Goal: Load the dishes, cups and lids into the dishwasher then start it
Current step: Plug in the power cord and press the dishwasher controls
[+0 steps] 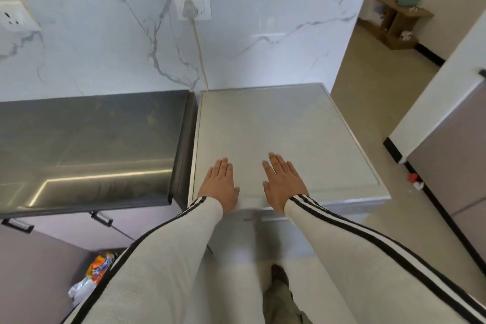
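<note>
The person is standing right in front of the dishwasher [289, 123], a pale grey unit that is standing against the marble wall [105, 39], just beside the right end of the dark bench [92, 144], with only a thin gap between the two. Both hands are lying flat on the top of the machine, near its front edge. The left hand [219, 184] is resting with its fingers straight and close together, and its grip is wide and holding nothing. The right hand [282, 183] is lying just beside it, a little apart, in the same way: fingers stretched out, palm down, the grip wide and holding nothing. Light sleeves with black stripes [342, 226] are covering both arms down to the wrists. On the wall above the machine a white plug [188, 8] is sitting in a socket [202, 12], and its cable [200, 58] is hanging down behind the back edge of the dishwasher. Another socket [15, 17] is showing at the far left of the wall. Below the bench, near the person's left arm, a plastic bag with orange print [98, 271] is lying on the floor. To the right, on the beige floor [368, 118], a small red thing [412, 177] is lying against a dark skirting, and well behind it a low wooden shelf [394, 21] is standing by the far wall.
</note>
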### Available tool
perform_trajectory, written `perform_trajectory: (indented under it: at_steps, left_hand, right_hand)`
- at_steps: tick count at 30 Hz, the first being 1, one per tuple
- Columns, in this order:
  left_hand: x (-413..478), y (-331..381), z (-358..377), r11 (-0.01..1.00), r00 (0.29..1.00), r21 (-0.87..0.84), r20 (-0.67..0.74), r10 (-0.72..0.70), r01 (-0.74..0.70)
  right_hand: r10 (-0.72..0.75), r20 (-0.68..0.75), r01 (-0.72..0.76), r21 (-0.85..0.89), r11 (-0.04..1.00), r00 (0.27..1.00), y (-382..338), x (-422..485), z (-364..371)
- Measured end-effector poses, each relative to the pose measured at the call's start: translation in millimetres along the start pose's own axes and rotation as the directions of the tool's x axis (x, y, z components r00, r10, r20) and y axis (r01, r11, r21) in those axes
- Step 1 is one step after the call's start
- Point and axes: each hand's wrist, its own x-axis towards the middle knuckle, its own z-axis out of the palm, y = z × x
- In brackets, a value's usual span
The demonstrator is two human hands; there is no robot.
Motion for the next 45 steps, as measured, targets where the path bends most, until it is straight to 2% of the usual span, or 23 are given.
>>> perform_trajectory:
  at_steps: [5, 9, 15, 18, 21, 24, 27, 30, 33, 35, 37, 41, 45]
  left_hand:
    - [-75.4, -12.6, 49.7, 0.999, 0.996, 0.020, 0.083, 0.045, -0.047]
    - [-112.9, -12.8, 67.6, 0.998, 0.993, 0.054, 0.108, 0.038, -0.044]
    - [-126.5, -17.6, 87.5, 0.996, 0.998, 0.087, -0.064, -0.008, 0.014]
    - [-129.4, -18.8, 114.1, 0.986, 0.976, 0.124, -0.197, -0.087, 0.113]
    - [-117.8, -34.0, 131.2, 0.976, 0.955, 0.133, -0.264, -0.133, 0.173]
    - [-94.8, -56.4, 144.0, 0.975, 0.933, 0.149, -0.345, -0.104, 0.164]
    - [-74.6, -67.9, 160.3, 0.983, 0.879, 0.144, -0.476, -0.034, 0.116]
    - [-66.9, -72.1, 175.7, 0.991, 0.804, 0.118, -0.595, 0.021, 0.061]
    - [-59.1, -77.2, 188.8, 0.994, 0.708, 0.110, -0.703, 0.068, 0.014]
    - [-54.4, -80.4, 195.2, 0.993, 0.633, 0.115, -0.768, 0.096, -0.012]
    - [-50.7, -84.9, 198.5, 0.989, 0.588, 0.140, -0.797, 0.136, -0.038]
    - [-45.0, -93.9, 203.4, 0.978, 0.537, 0.200, -0.819, 0.199, -0.058]
    - [-41.8, -90.0, 208.6, 0.979, 0.526, 0.201, -0.832, 0.177, -0.011]
  right_hand:
    - [0.072, 0.108, -0.080, 0.068, 0.994, 0.991, -33.1, -86.7, 37.4]
    - [0.036, 0.125, -0.045, 0.069, 0.997, 0.992, -45.9, -129.2, 55.1]
    - [0.006, 0.085, -0.014, 0.103, 0.995, 0.996, -44.2, -135.0, 73.3]
    - [-0.023, 0.046, 0.016, 0.135, 0.991, 0.999, -45.8, -139.2, 105.4]
    - [-0.079, 0.018, 0.076, 0.128, 0.989, 0.997, -51.1, -147.4, 147.3]
    - [-0.124, -0.021, 0.125, 0.081, 0.989, 0.992, -62.5, -144.0, 191.6]
    - [-0.126, -0.129, 0.128, 0.012, 0.992, 0.984, -76.8, -128.7, 231.4]
    - [-0.128, -0.321, 0.111, -0.072, 0.991, 0.938, -80.3, -104.9, 246.9]
    - [-0.149, -0.498, 0.091, -0.139, 0.986, 0.854, -67.6, -73.9, 236.8]
    - [-0.190, -0.566, 0.087, -0.206, 0.975, 0.802, -54.4, -60.5, 232.3]
    - [-0.233, -0.602, 0.076, -0.275, 0.959, 0.764, -44.5, -56.8, 237.6]
    - [-0.229, -0.692, 0.018, -0.298, 0.954, 0.685, -33.2, -52.7, 255.2]
    - [-0.201, -0.741, -0.028, -0.283, 0.959, 0.641, -30.9, -53.7, 263.1]
